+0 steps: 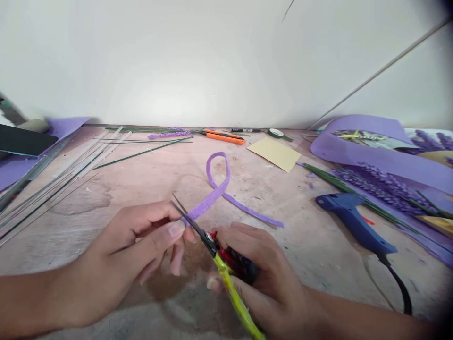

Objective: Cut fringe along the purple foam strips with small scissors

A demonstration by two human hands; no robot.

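Note:
A narrow purple strip has its near end pinched between the thumb and fingers of my left hand. Fine cuts run along one edge, and beyond my fingers the strip loops once, its tail lying to the right. My right hand grips scissors with yellow-green and dark red handles. Their slim dark blades are slightly apart and cross the strip right beside my left thumb. Part of the handles is hidden by my right hand.
On the right lie a blue glue gun with a black cord, purple flower stems and a wide purple sheet. Farther back are a beige card, an orange cutter and green tape. Wires and clear sticks spread left.

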